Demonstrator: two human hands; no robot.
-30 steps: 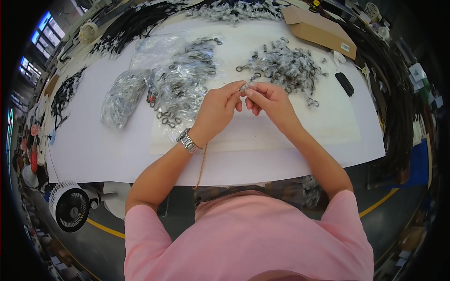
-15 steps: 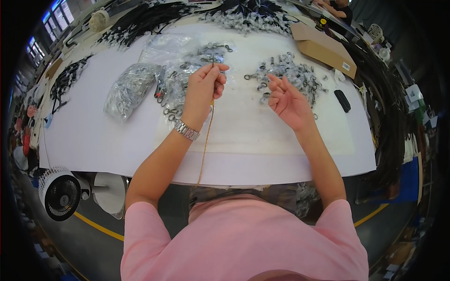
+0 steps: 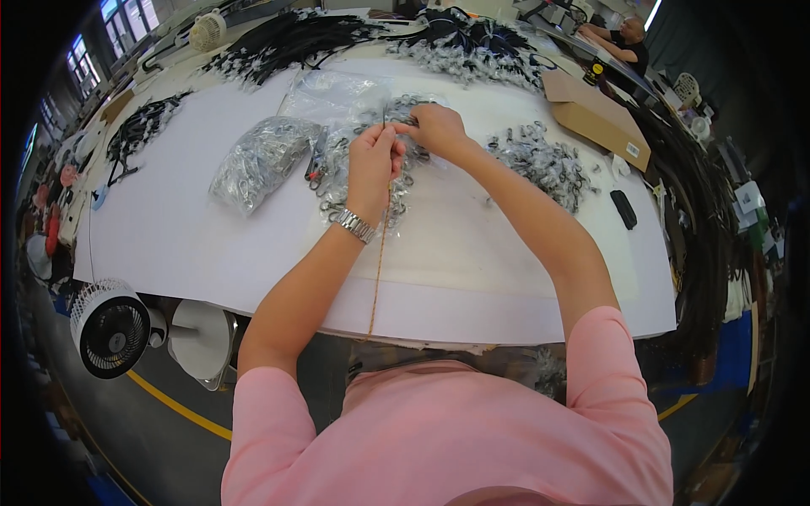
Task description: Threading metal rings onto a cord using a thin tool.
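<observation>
Pinched upright in my left hand (image 3: 374,169) is a thin dark rod (image 3: 384,111), with its point above the fingers. An orange-yellow cord (image 3: 378,274) runs from below that hand to the table's near edge. My right hand (image 3: 439,128) is bent over the far part of the middle pile of small metal hooks in clear plastic (image 3: 337,173), its fingers curled close beside the rod. What those fingers hold is hidden. Another heap of plastic-wrapped metal hooks (image 3: 544,164) lies to the right of my right forearm.
Left of the middle pile sits a stuffed clear bag (image 3: 260,164). Bundles of black straps (image 3: 291,42) line the far side. A cardboard box (image 3: 595,114) and a black case (image 3: 623,209) lie at right. A fan (image 3: 114,333) stands at the near left; another person (image 3: 626,46) works far right.
My right hand has swung left from the right heap to the middle pile, and its fingers have curled. My left hand keeps the rod upright. The whole view has shifted slightly.
</observation>
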